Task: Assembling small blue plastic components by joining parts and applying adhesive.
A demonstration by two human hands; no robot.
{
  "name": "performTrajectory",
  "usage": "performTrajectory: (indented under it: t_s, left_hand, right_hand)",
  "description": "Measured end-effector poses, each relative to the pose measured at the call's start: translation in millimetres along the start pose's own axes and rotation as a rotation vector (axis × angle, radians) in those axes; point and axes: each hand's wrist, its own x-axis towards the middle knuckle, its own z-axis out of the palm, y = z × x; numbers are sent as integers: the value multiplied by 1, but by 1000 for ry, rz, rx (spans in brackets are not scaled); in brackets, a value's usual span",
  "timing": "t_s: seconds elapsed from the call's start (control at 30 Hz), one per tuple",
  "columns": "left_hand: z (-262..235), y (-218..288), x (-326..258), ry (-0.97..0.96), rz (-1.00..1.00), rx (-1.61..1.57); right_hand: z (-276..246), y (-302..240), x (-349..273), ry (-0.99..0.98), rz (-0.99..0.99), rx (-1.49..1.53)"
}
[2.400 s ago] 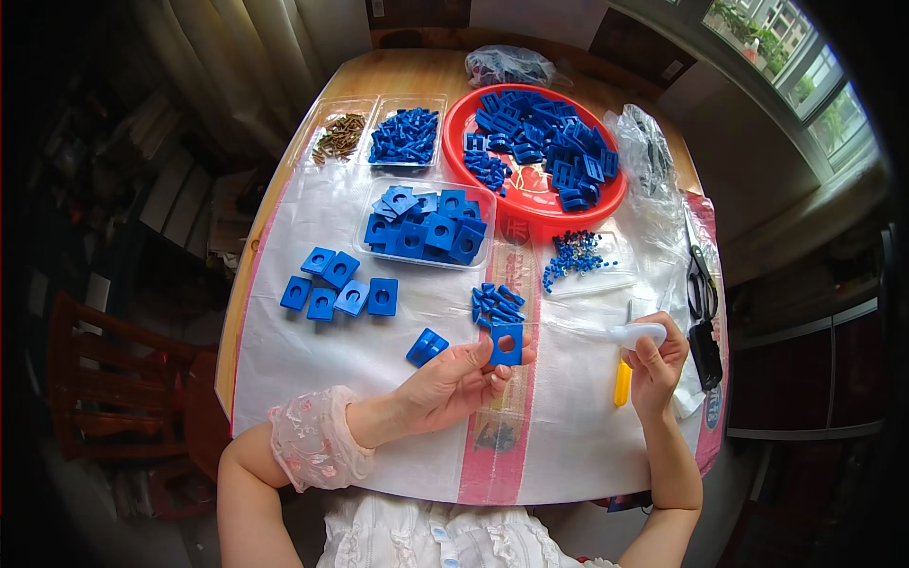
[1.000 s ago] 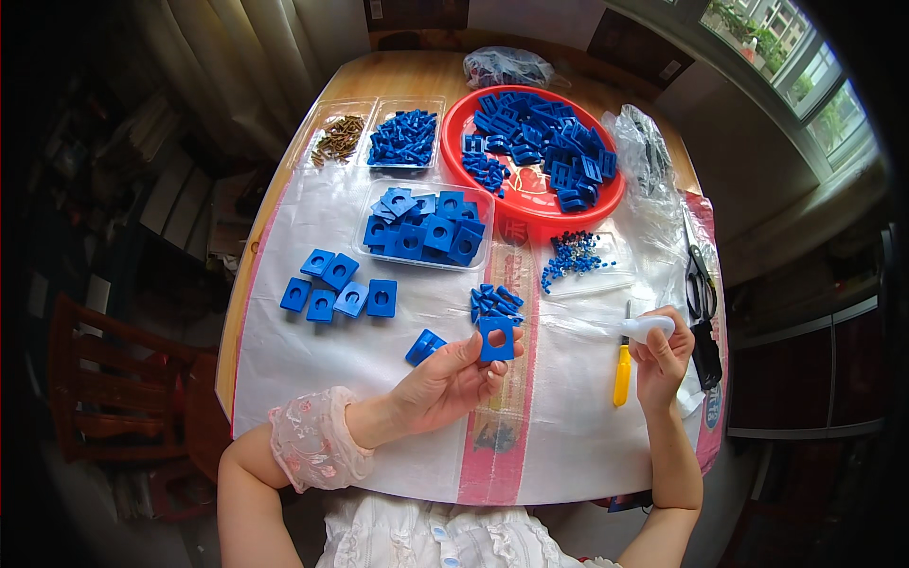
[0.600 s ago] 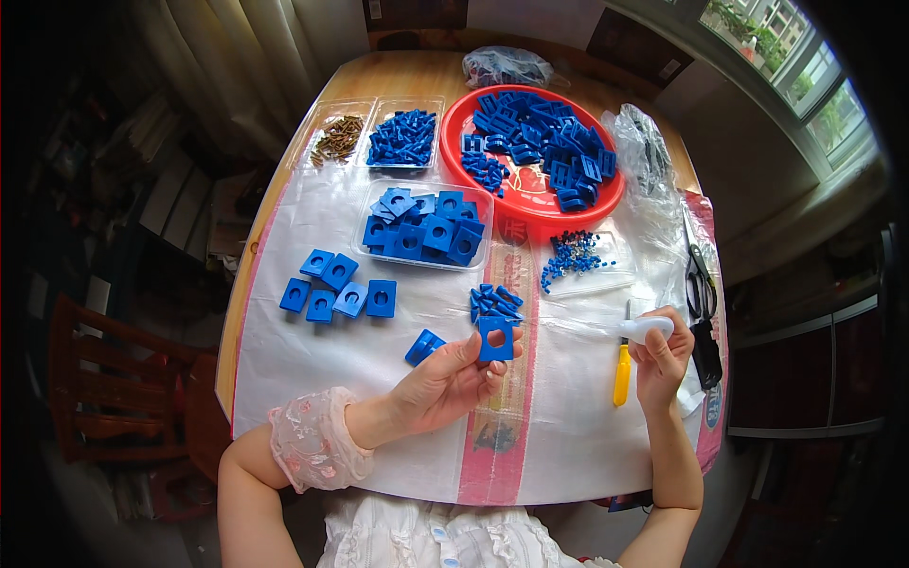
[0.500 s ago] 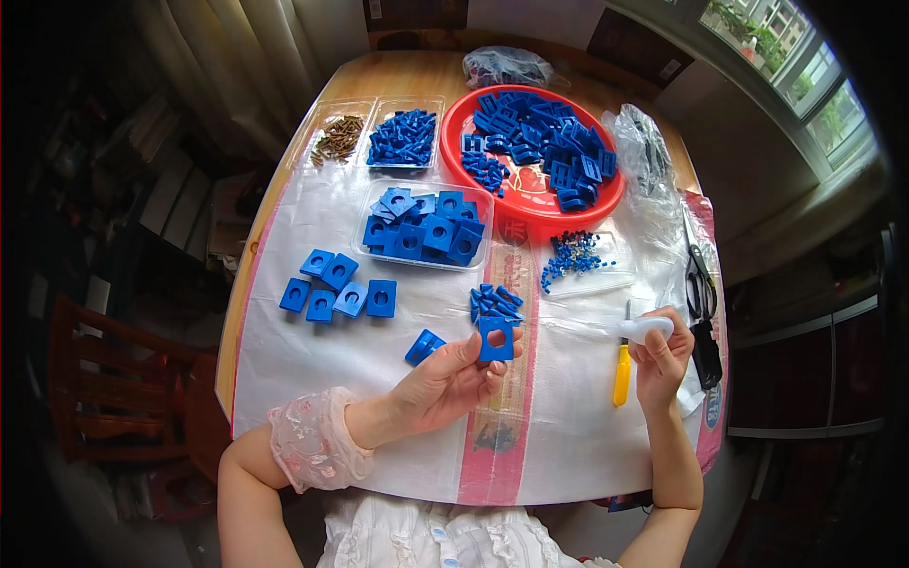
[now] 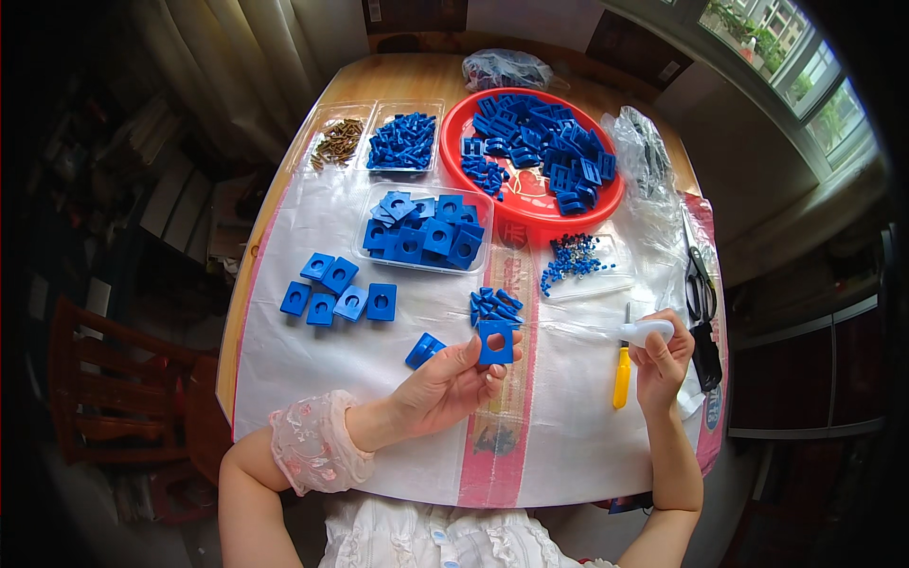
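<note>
My left hand (image 5: 437, 388) pinches a blue square plate with a round hole (image 5: 495, 344) and holds it up above the covered table. A smooth white oval object (image 5: 648, 331), whose kind I cannot make out, sits in the closed fingers of my right hand (image 5: 663, 364). Just left of that hand lies a screwdriver with a yellow handle (image 5: 621, 381). Behind the held plate is a small pile of blue pointed pieces (image 5: 494, 305). Another blue part (image 5: 424, 349) rests beside my left fingers. Several blue plates with holes (image 5: 350, 302) lie farther left.
A clear tub (image 5: 426, 263) holds more blue plates. Behind it stand trays of brass-coloured screws (image 5: 338, 144) and small blue pieces (image 5: 402, 140). A red basin (image 5: 530, 216) contains blue parts. Tiny blue and white bits (image 5: 573, 260) lie centre right; black-handled scissors (image 5: 701, 289) lie at the right.
Both hands keep nearly the same pose and the same holds. The whole view has shifted very slightly.
</note>
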Motion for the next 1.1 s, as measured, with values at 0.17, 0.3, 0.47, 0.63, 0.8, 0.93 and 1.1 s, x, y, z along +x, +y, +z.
performTrajectory:
  t_s: [0.17, 0.3, 0.47, 0.63, 0.8, 0.93, 1.1]
  left_hand:
    - [1, -1, 1, 13, 10, 9]
    - [1, -1, 1, 11, 11, 19]
    - [0, 0, 1, -3, 4, 17]
    - [0, -1, 1, 4, 6, 4]
    - [-2, -1, 1, 4, -2, 2]
    - [-3, -1, 1, -3, 0, 47]
    - [3, -2, 1, 25, 48, 107]
  right_hand:
    - [-2, 1, -1, 7, -6, -5]
    - [-1, 1, -1, 7, -9, -9]
    - [-1, 1, -1, 1, 4, -9]
    - [-2, 1, -1, 6, -1, -9]
    - [-3, 1, -1, 14, -1, -1]
    - [-2, 0, -1, 5, 9, 33]
    - [-1, 0, -1, -27, -40, 46]
